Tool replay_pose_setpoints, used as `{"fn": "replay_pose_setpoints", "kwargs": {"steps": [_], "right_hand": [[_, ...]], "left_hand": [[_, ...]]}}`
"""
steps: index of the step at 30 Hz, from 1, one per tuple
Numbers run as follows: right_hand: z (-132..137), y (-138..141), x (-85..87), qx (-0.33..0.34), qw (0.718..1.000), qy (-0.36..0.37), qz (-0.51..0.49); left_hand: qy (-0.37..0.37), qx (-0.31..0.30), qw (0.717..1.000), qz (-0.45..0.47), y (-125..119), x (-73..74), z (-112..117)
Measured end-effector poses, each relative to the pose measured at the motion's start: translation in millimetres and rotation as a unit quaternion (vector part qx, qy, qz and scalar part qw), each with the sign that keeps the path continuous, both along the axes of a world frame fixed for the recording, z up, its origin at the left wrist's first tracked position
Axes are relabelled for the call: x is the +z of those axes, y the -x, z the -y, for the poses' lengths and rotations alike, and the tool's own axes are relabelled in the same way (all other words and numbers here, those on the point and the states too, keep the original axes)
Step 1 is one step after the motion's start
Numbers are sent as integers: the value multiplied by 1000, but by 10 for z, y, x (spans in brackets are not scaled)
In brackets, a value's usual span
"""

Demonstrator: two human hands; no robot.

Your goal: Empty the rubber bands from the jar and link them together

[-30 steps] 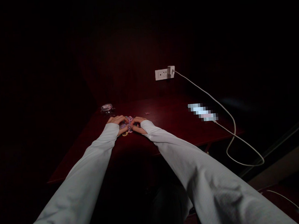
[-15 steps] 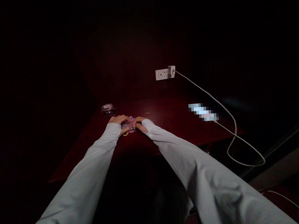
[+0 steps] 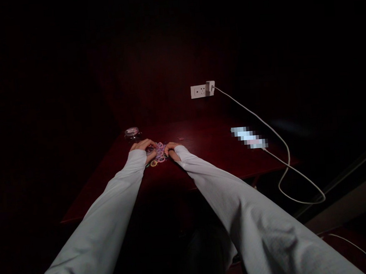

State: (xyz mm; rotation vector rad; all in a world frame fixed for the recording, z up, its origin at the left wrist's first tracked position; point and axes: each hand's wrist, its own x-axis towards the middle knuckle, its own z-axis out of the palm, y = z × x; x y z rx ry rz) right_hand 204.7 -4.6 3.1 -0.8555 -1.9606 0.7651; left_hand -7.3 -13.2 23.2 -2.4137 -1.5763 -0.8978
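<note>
A small pile of colourful hair ties (image 3: 160,152), mostly pink and purple with a yellow one at the near left, lies on the dark red table (image 3: 209,152). My left hand (image 3: 144,148) curves around the left side of the pile, its thumb and fingers apart. On the opposite side, my right hand (image 3: 172,150) rests with bent fingers against the pile's edge, the thumb held away from them. Neither hand visibly grips a hair tie. Parts of the pile are hidden under the left fingers.
Behind my left hand stands a small clear jar (image 3: 133,133). A tiny reddish bit (image 3: 180,139) lies beyond the pile. To the right, a pixelated bright device (image 3: 248,137) connects through a white cable (image 3: 256,114) to a charger (image 3: 210,86) in the wall socket (image 3: 198,91).
My left hand has moved slightly left, away from my right hand. The gap between the hands is wider, and more of the hair ties show, including the whole yellow one.
</note>
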Motion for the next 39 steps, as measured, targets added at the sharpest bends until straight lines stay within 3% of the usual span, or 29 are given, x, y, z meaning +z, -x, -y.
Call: {"fn": "replay_pose_setpoints", "kwargs": {"steps": [23,29,34,39], "right_hand": [[111,-5,103,-29,999,17,-30],[135,-12,98,-39,998,30,-32],[100,-1,12,26,996,63,-53],[35,35,-109,-4,997,67,-49]], "left_hand": [[-27,31,998,51,-6,-10,39],[-21,-13,1000,17,-75,-16,89],[-7,-75,997,-1,-141,-20,121],[-6,-89,996,24,-147,-51,98]]}}
